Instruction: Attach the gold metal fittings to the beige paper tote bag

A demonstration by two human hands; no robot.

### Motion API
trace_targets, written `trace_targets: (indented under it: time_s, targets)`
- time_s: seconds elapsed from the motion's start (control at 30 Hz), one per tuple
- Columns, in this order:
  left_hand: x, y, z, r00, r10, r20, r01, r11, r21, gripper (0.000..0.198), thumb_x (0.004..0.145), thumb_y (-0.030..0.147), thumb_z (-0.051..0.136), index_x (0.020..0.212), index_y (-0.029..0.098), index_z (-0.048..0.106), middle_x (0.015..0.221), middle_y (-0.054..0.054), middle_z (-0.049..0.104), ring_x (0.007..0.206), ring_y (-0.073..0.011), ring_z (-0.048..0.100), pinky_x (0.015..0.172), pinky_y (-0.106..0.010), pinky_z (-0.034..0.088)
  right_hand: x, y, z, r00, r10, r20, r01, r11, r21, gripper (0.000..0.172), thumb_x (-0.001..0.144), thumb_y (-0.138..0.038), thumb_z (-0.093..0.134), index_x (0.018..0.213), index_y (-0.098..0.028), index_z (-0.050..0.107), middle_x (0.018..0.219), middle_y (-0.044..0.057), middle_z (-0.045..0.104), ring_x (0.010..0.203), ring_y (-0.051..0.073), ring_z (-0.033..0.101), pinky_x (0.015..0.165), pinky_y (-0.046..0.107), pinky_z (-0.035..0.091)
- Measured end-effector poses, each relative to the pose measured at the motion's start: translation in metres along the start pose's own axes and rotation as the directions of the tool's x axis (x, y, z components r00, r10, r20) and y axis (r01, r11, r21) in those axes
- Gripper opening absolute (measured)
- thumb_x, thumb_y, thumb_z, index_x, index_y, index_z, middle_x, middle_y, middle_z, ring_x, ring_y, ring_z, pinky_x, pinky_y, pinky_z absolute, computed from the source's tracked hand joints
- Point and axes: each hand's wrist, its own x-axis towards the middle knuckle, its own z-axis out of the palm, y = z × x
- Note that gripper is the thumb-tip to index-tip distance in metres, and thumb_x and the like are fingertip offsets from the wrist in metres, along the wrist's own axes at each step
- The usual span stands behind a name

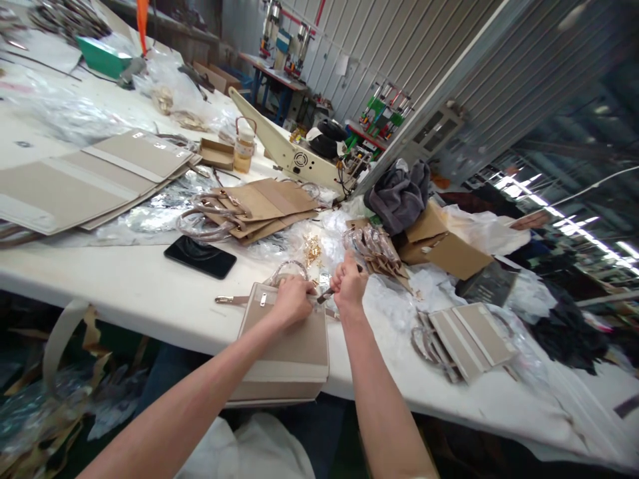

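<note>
A beige handbag lies flat at the near edge of the white table, its bottom hanging over the edge. My left hand is closed on the bag's top edge near its clear-wrapped handle. My right hand is clenched round a small dark tool whose tip points at the bag's top edge. A beige strap with a metal end sticks out left of the bag.
A black phone lies left of the bag. Small gold fittings sit just beyond my hands. Stacks of beige bags, a cardboard box, grey cloth and plastic wrap crowd the table.
</note>
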Motion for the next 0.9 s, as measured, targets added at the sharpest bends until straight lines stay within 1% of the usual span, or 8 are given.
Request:
trace_targets:
  time_s: [0.07, 0.17, 0.23, 0.33, 0.47, 0.57, 0.67, 0.9]
  targets:
    - [0.0, 0.001, -0.001, 1.0, -0.009, 0.003, 0.009, 1.0, 0.005, 0.029, 0.081, 0.019, 0.07, 0.104, 0.027, 0.086, 0.114, -0.011, 0.078, 0.122, -0.0333, 0.064, 0.104, -0.047, 0.046, 0.005, 0.004, 0.008, 0.998, 0.057, 0.031, -0.055, 0.998, -0.035, 0.077, 0.077, -0.074, 0.091, 0.055, -0.026, 0.034, 0.045, -0.012, 0.029, 0.034, 0.006, 0.023, 0.03, 0.023, 0.013]
    - [0.0, 0.001, -0.001, 1.0, -0.012, 0.004, 0.012, 1.0, 0.012, 0.028, 0.081, 0.019, 0.069, 0.103, 0.027, 0.086, 0.113, -0.012, 0.078, 0.121, -0.0337, 0.064, 0.102, -0.047, 0.046, 0.004, 0.01, 0.015, 0.996, 0.068, 0.056, -0.062, 0.994, -0.095, 0.076, 0.076, -0.073, 0.091, 0.056, -0.027, 0.034, 0.045, -0.012, 0.028, 0.034, 0.006, 0.024, 0.03, 0.024, 0.013]
    - [0.0, 0.001, -0.001, 1.0, -0.011, 0.001, 0.011, 1.0, 0.013, 0.027, 0.082, 0.02, 0.069, 0.102, 0.026, 0.086, 0.113, -0.013, 0.078, 0.121, -0.0344, 0.064, 0.101, -0.047, 0.046, -0.002, 0.014, 0.016, 0.998, 0.033, 0.061, -0.024, 0.99, -0.138, 0.074, 0.08, -0.072, 0.09, 0.057, -0.027, 0.035, 0.045, -0.012, 0.03, 0.034, 0.007, 0.026, 0.031, 0.024, 0.014]
    - [-0.001, 0.001, 0.0, 1.0, -0.001, 0.005, 0.001, 1.0, 0.01, 0.025, 0.083, 0.021, 0.069, 0.101, 0.026, 0.086, 0.113, -0.013, 0.077, 0.119, -0.0347, 0.064, 0.099, -0.047, 0.046, -0.019, 0.02, 0.009, 0.996, -0.071, 0.045, 0.077, 0.984, -0.159, 0.069, 0.089, -0.068, 0.084, 0.058, -0.026, 0.039, 0.045, -0.01, 0.032, 0.035, 0.008, 0.03, 0.033, 0.026, 0.017]
    - [-0.001, 0.002, 0.0, 1.0, 0.007, -0.005, -0.006, 1.0, 0.014, 0.022, 0.084, 0.021, 0.069, 0.1, 0.024, 0.085, 0.113, -0.013, 0.077, 0.118, -0.0347, 0.064, 0.098, -0.047, 0.046, -0.039, 0.023, -0.007, 0.977, -0.214, 0.016, 0.214, 0.975, -0.061, 0.068, 0.099, -0.064, 0.076, 0.057, -0.025, 0.039, 0.046, -0.009, 0.034, 0.037, 0.008, 0.031, 0.037, 0.026, 0.023]
    - [-0.001, 0.002, 0.001, 1.0, 0.008, -0.009, -0.008, 1.0, 0.014, 0.022, 0.083, 0.021, 0.07, 0.1, 0.024, 0.084, 0.113, -0.013, 0.077, 0.118, -0.035, 0.063, 0.098, -0.048, 0.045, -0.044, 0.017, -0.015, 0.973, -0.219, 0.072, 0.217, 0.976, 0.038, 0.069, 0.1, -0.061, 0.076, 0.056, -0.025, 0.037, 0.047, -0.01, 0.032, 0.038, 0.008, 0.029, 0.037, 0.026, 0.023]
    - [-0.002, 0.001, 0.003, 1.0, 0.015, -0.015, -0.015, 1.0, 0.009, 0.023, 0.083, 0.02, 0.07, 0.101, 0.024, 0.084, 0.115, -0.013, 0.077, 0.12, -0.0343, 0.063, 0.1, -0.048, 0.045, -0.044, 0.012, -0.017, 0.969, -0.235, 0.081, 0.23, 0.971, 0.07, 0.07, 0.101, -0.06, 0.076, 0.056, -0.025, 0.036, 0.048, -0.01, 0.031, 0.038, 0.008, 0.027, 0.037, 0.026, 0.02]
    - [-0.003, -0.002, 0.002, 1.0, 0.007, -0.002, -0.007, 1.0, -0.001, 0.024, 0.083, 0.021, 0.069, 0.103, 0.025, 0.083, 0.116, -0.013, 0.076, 0.122, -0.0347, 0.062, 0.1, -0.048, 0.044, -0.049, 0.025, -0.013, 0.959, -0.272, 0.078, 0.278, 0.957, -0.084, 0.065, 0.102, -0.059, 0.075, 0.057, -0.025, 0.043, 0.048, -0.008, 0.036, 0.039, 0.01, 0.035, 0.039, 0.03, 0.025]
